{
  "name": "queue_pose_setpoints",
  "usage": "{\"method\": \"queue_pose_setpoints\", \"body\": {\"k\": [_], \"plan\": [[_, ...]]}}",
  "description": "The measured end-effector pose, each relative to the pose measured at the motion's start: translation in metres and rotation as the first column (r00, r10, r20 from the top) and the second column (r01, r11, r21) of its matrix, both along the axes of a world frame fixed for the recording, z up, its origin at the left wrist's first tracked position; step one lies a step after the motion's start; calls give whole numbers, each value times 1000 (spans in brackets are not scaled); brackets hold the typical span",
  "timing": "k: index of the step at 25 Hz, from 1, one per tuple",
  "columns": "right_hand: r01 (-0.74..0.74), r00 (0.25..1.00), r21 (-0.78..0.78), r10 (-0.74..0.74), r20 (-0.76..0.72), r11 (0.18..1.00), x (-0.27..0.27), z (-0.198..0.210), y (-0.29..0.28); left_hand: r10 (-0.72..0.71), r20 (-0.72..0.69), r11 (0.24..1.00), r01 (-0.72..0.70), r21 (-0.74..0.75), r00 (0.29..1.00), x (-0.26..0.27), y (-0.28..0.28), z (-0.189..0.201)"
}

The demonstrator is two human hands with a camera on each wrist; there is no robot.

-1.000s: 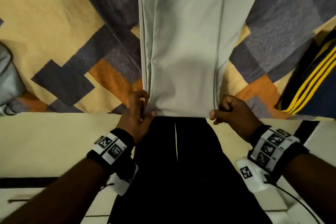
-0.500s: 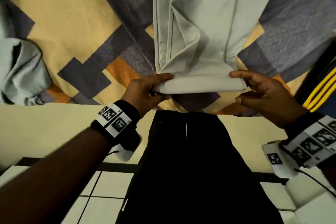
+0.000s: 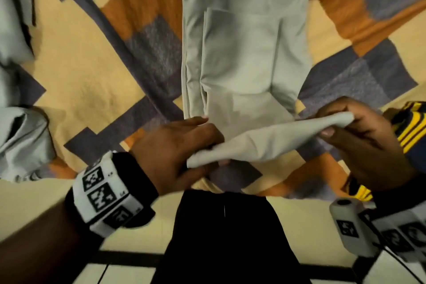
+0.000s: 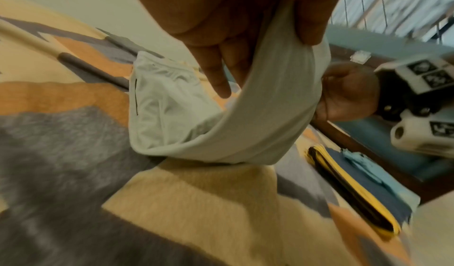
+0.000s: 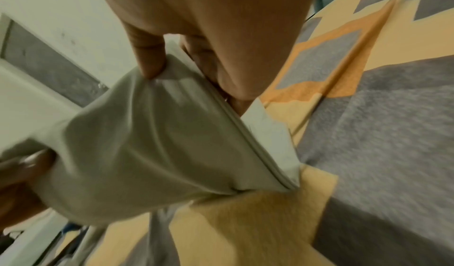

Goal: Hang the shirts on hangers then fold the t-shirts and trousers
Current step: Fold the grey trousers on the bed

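Pale grey-green trousers (image 3: 244,48) lie lengthwise down the middle of the patterned bedspread (image 3: 92,80), legs laid together. Their near hem end (image 3: 260,143) is lifted off the bed and stretched between both hands. My left hand (image 3: 184,145) grips the left corner with curled fingers; in the left wrist view the cloth (image 4: 277,105) runs between thumb and fingers. My right hand (image 3: 359,134) pinches the right corner, held higher; the right wrist view shows thumb and fingers closed on the seam edge (image 5: 172,99).
A crumpled pale grey garment (image 3: 20,136) lies at the left edge of the bed. A navy garment with yellow stripes (image 3: 410,127) lies at the right edge. My black trousers (image 3: 226,237) are below, at the bed's near edge, over a tiled floor (image 3: 124,274).
Both hands have lifted the trouser hem off the bed's near edge and carried it up and forward over the legs. The right hand now holds its corner higher than the left.
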State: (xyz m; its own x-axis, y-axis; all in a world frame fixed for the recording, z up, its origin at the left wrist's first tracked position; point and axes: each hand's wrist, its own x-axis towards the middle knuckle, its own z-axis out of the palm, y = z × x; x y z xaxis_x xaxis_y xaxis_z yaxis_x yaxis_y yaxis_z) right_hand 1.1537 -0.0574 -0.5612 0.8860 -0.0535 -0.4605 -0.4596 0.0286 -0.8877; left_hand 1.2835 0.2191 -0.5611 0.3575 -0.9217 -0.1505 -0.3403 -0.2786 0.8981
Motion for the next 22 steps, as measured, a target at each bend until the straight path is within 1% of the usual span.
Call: {"method": "queue_pose_setpoints", "body": {"k": [1,3,4,5,6,7,8,9,10,11,12,13,14,15,16,19,22], "plan": [[-72,997,-36,70,-35,997,-10,-3,2,-27,42,998,25,55,999,-6,7,-7],[-147,980,-22,143,-135,989,-34,-12,9,-68,156,986,42,163,985,-26,24,-22],[-183,969,-18,177,-175,983,-44,-16,13,-66,179,981,31,192,982,-36,32,-29],[-205,960,-12,199,-197,979,-51,-17,16,-51,163,980,18,196,985,-45,37,-33],[-204,961,-24,196,-196,979,-55,-20,18,-16,139,986,-8,167,990,-50,39,-35],[-182,968,-42,171,-182,982,-51,-21,20,43,98,991,-55,125,994,-51,38,-37],[-135,979,-77,121,-166,988,-44,-22,18,137,20,987,-138,82,990,-47,33,-38],[-82,989,-123,66,-129,989,-29,-27,14,256,-71,966,-252,63,964,-35,24,-40],[-10,997,-174,-3,-77,985,-9,-33,9,389,-153,921,-382,75,908,-17,10,-42],[66,997,-215,-71,-18,975,13,-43,3,512,-220,859,-498,118,830,4,-8,-42],[160,987,-231,-156,38,960,37,-54,-3,605,-253,796,-581,170,755,29,-27,-46],[247,968,-224,-232,94,943,60,-68,-9,656,-258,755,-625,200,709,55,-45,-50],[308,947,-214,-279,158,927,100,-82,-21,667,-254,745,-634,206,701,94,-68,-60],[323,944,-182,-301,139,929,116,-97,-23,682,-280,731,-630,261,676,110,-79,-70],[334,940,-184,-313,134,924,136,-110,-27,696,-262,717,-632,292,669,129,-88,-78],[362,928,-200,-332,171,910,209,-135,-62,705,-280,708,-667,232,651,206,-118,-112],[364,929,-322,-317,190,874,259,-136,-81,731,-222,679,-719,149,645,245,-144,-129]]}}
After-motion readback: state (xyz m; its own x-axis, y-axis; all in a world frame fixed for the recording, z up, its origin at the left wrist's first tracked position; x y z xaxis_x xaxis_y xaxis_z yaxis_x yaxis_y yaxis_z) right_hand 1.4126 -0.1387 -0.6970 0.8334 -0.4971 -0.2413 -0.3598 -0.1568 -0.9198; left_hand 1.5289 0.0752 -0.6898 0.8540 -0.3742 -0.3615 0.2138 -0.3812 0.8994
